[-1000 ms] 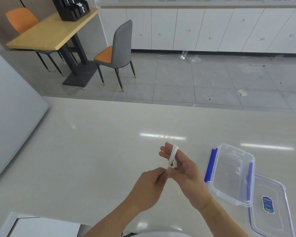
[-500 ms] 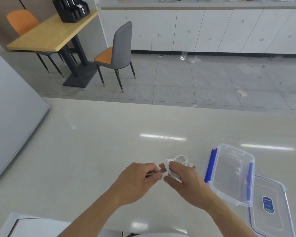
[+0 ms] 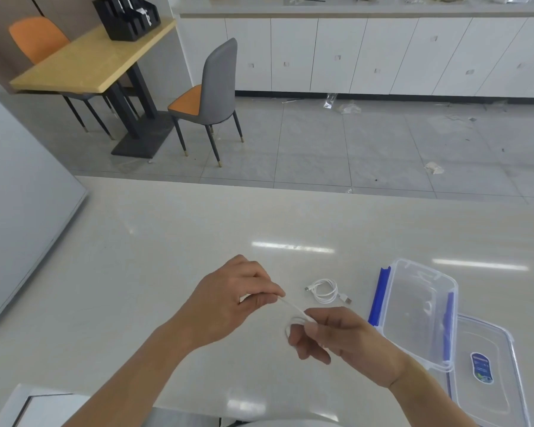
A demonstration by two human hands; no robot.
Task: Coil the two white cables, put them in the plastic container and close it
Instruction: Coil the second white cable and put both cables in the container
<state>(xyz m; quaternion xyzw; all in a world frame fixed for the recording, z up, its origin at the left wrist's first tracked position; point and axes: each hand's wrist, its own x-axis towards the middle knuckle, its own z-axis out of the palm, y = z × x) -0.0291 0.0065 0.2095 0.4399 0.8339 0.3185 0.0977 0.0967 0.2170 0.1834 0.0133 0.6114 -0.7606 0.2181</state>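
Hands now apart: left hand (image 3: 232, 298) pinches a cable (image 3: 293, 309) end, right hand (image 3: 336, 335) grips its loops; another coiled cable (image 3: 325, 291) newly visible at lower centre on pale counter (image 3: 167, 241), grey tiled floor (image 3: 352, 143) beyond.

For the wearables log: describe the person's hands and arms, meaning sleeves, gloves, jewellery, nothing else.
Both the left hand and the right hand are bare, with no gloves. No rings show on the fingers, and no watch or band on either wrist. Both forearms are uncovered to the frame's bottom edge; no sleeve is visible.
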